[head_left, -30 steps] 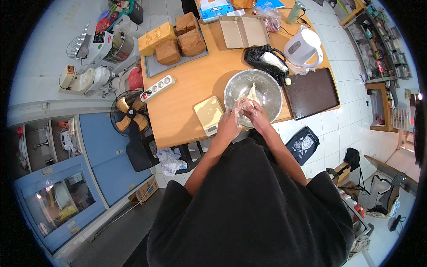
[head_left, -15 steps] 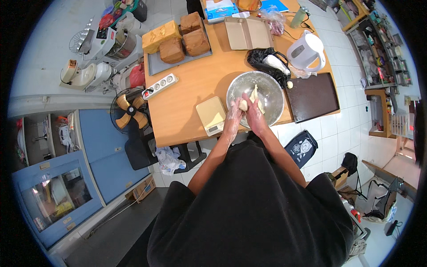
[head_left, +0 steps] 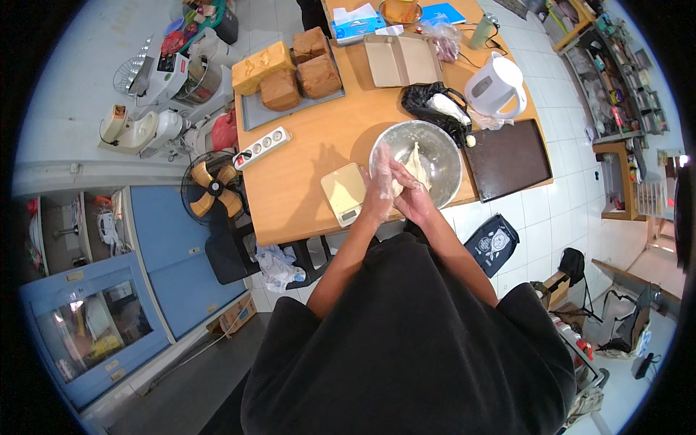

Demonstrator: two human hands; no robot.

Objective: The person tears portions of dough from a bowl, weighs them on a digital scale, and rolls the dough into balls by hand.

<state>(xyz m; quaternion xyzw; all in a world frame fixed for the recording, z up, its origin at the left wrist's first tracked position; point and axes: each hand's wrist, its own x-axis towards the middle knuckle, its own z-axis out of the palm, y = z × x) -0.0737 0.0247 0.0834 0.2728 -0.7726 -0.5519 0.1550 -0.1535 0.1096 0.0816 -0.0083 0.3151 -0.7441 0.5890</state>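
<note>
My left hand [head_left: 380, 181] and my right hand [head_left: 413, 197], both dusted with flour, meet palm to palm over the near left side of a steel mixing bowl [head_left: 451, 190]. The fingers of the left are stretched out; those of the right lie across its palm. The small dough ball between the palms is hidden by the hands now. A larger pale piece of dough [head_left: 415, 168] lies in the bowl behind my right hand. Left of the bowl stands a kitchen scale [head_left: 344, 190] with a yellowish plate. A small dough ball [head_left: 470, 141] sits by the dark baking tray [head_left: 509, 161].
A white electric kettle [head_left: 495, 85] and a black plastic bag [head_left: 423, 100] stand beyond the bowl. An open cardboard box [head_left: 402, 59] lies farther back. Several loaves [head_left: 279, 88] rest on a grey tray at the far left, near a power strip [head_left: 262, 147].
My hands have come together, and the dough ball that showed between them is now covered. The left fingers have straightened upward. The view has shifted slightly.
</note>
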